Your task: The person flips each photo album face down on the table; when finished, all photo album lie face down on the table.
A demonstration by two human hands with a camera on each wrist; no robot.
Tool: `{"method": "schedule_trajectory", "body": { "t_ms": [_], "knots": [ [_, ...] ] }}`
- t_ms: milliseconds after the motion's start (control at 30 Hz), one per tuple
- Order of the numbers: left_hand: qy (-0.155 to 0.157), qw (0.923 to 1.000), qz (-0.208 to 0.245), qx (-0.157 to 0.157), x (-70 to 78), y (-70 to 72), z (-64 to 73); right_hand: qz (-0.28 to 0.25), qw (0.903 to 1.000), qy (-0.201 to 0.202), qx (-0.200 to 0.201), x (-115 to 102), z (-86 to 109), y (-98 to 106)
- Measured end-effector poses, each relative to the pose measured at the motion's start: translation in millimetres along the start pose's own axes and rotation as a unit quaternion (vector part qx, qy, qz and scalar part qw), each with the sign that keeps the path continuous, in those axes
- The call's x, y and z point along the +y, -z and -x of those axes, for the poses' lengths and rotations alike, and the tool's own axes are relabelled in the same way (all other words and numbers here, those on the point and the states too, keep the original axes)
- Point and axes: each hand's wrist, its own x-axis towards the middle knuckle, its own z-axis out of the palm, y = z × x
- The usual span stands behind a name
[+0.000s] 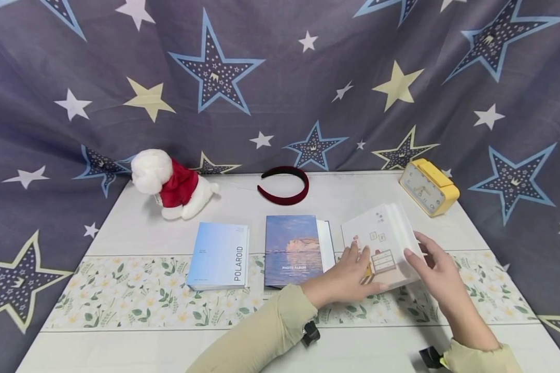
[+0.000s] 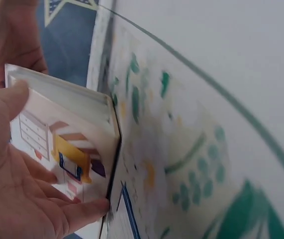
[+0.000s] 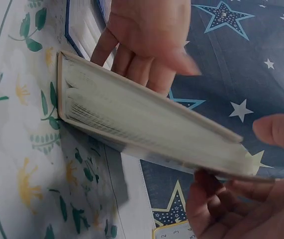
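A thick photo album [image 1: 383, 255] with a cream cover, drawn with a dresser and small pictures, stands tilted with its right side raised off the table. My left hand [image 1: 347, 274] lies over the cover's lower left, fingers spread toward the spine side and thumb by the bottom edge. On the raised side, my right hand [image 1: 441, 269] holds the album, its fingers curled beneath the back cover and its thumb lifted near the front edge. The page block [image 3: 132, 119] shows end-on between the covers in the right wrist view.
Left of the hands lie a blue photo album [image 1: 291, 248] with a cliff picture and a pale blue Polaroid album [image 1: 218, 254]. Behind them are a white plush dog [image 1: 179, 186] in red, a dark red headband [image 1: 289, 199] and a yellow alarm clock [image 1: 429, 187]. A star-patterned curtain [image 1: 270, 67] hangs at the back.
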Motion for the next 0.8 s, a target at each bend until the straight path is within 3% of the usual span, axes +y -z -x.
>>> {"method": "schedule_trajectory", "body": {
  "t_ms": [100,200,367,433,567,700,800],
  "knots": [
    [-0.008,0.9982,0.056,0.017,0.6,2.5,-2.1,-0.015,0.9995,0.022,-0.016,0,1.0,-1],
    [-0.009,0.9914,0.125,0.038,1.1,6.2,-3.8,-0.049,0.9966,0.050,-0.043,1,1.7,-1],
    [0.010,0.9696,0.238,0.055,1.4,9.1,-5.1,-0.081,0.9866,0.098,-0.101,1,2.2,-4],
    [0.004,0.9610,0.269,0.064,1.2,9.1,-5.4,-0.087,0.9825,0.114,-0.119,1,2.3,-5],
    [-0.034,0.9468,0.310,0.080,0.9,9.2,-4.8,-0.092,0.9761,0.141,-0.137,1,2.0,-8],
    [-0.063,0.9380,0.329,0.087,0.4,8.9,-4.2,-0.075,0.9730,0.160,-0.147,2,2.2,-10],
    [-0.059,0.9319,0.348,0.085,0.2,8.1,-4.1,-0.053,0.9737,0.164,-0.149,2,2.7,-12]
  ]
}}
